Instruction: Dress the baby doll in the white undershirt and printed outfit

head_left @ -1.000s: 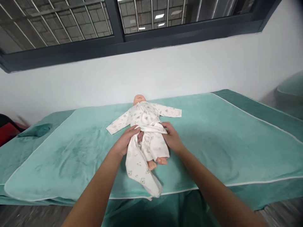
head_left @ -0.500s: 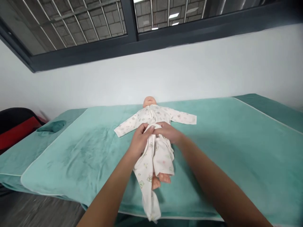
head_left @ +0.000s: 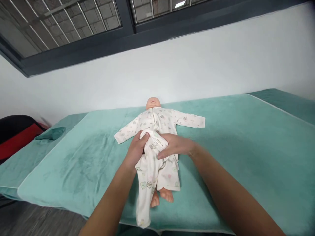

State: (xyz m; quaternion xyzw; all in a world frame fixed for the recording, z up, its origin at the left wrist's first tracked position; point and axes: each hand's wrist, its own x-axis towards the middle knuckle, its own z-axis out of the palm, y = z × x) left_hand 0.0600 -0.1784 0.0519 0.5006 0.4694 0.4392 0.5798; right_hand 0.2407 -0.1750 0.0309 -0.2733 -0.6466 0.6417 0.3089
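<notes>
A baby doll (head_left: 153,103) lies on its back, head toward the wall, in a white printed long-sleeved baby top (head_left: 166,115). Matching baby pants (head_left: 147,178) lie over its lower body. My left hand (head_left: 136,149) pinches the waistband on the left, thumb on top. On the right, my right hand (head_left: 176,145) holds the waist fabric, its thumb pointing left across the front and its other fingers partly hidden by cloth. One pant leg hangs down toward the near edge. The doll's bare feet (head_left: 162,196) show below a second printed hem; how its legs lie inside is hidden.
A green padded mat (head_left: 233,157) covers the surface under the doll. Behind it rises a white wall (head_left: 172,72) with a dark window frame (head_left: 93,49). A black and red object (head_left: 18,139) stands at the far left, beside folded green cloth (head_left: 50,133).
My hands have moved apart, spreading the pants' waist. The loose pant leg has swung left, and more of the doll's feet shows. The camera view has shifted slightly.
</notes>
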